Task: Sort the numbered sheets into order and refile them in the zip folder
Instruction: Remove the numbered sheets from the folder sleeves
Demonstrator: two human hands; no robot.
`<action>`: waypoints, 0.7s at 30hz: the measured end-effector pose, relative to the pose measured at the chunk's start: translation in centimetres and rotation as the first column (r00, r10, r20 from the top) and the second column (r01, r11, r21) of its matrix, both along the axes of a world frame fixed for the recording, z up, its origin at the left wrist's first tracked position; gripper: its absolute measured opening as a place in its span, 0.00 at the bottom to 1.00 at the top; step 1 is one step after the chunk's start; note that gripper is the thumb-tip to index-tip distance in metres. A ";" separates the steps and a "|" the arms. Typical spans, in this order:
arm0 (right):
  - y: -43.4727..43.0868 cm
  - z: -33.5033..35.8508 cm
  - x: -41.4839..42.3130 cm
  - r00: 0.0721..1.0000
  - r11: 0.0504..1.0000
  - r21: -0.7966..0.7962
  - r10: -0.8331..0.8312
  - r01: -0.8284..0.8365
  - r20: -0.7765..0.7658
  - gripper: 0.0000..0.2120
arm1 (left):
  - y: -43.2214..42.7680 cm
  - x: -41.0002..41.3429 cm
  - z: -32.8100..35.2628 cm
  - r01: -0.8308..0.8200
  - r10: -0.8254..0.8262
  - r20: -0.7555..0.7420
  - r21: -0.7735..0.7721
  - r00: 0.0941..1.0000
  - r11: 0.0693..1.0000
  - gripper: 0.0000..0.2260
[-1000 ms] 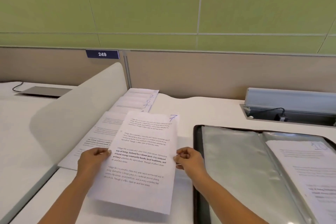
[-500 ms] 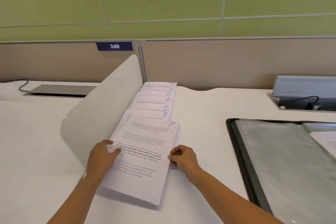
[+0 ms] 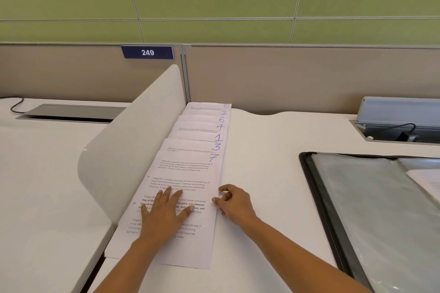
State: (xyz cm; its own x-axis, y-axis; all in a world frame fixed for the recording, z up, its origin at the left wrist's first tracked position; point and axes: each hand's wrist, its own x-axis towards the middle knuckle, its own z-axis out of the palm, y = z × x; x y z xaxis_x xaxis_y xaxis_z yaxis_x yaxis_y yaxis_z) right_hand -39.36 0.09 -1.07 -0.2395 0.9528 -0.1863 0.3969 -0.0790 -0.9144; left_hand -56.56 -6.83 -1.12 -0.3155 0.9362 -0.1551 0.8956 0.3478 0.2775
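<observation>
A fanned row of numbered sheets (image 3: 204, 131) lies on the white desk along the white divider; the numbers read 5, 2, 6, 4, 1, 3 from far to near. The sheet marked 7 (image 3: 190, 173) lies nearest, on top of the row. My left hand (image 3: 164, 211) rests flat on sheet 7 with fingers spread. My right hand (image 3: 234, 202) sits at that sheet's right edge, fingers loosely curled, fingertips touching the edge. The open black zip folder (image 3: 319, 197) with clear sleeves lies to the right; a sheet (image 3: 426, 181) shows inside one sleeve.
A curved white divider (image 3: 133, 150) stands just left of the sheets. A beige partition (image 3: 285, 74) with a "249" label closes the back. A cable box (image 3: 400, 119) with a plugged cord sits at the back right; another flap (image 3: 69, 112) at the back left.
Sheet 7, held up in both hands a second ago, now lies flat on the row. My left hand has moved onto its face; my right has released its pinch and rests at the edge.
</observation>
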 end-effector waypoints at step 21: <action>-1.1 -1.2 3.9 0.975 0.966 0.134 0.220 -0.220 0.017 0.04 | -0.2 2.4 0.6 0.030 -0.030 0.012 0.025 0.999 0.999 0.24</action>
State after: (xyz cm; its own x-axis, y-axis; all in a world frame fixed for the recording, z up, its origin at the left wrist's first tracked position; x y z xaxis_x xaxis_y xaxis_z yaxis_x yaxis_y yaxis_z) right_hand -35.49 -0.99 -2.28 -0.4455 0.8932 -0.0607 0.3925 0.1339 -0.9099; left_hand -54.11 -7.00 -0.51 -0.2854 0.9488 -0.1355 0.9019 0.3137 0.2970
